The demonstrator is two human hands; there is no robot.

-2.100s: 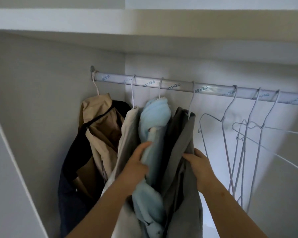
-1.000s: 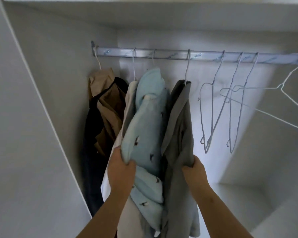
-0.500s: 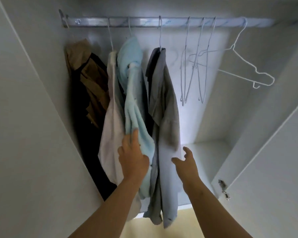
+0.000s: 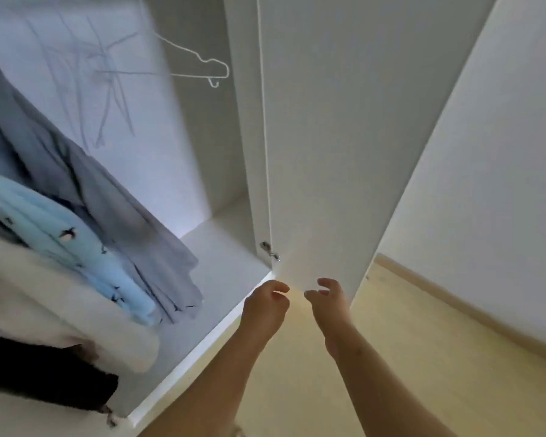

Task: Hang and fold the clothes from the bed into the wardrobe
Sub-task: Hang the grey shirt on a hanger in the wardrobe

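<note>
Your left hand and right hand loose and empty over the pale floor, open white wardrobe door just beyond, grey shirt hanging inside

A grey shirt, a light blue garment printed with small dark birds, a cream garment and a black garment are seen. The wardrobe door and wire hanger are shown white, the floor pale yellow.

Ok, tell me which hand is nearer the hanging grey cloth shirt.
Left. The left hand sits right of the grey shirt's hem; the right hand is farther right, before the white door.
</note>
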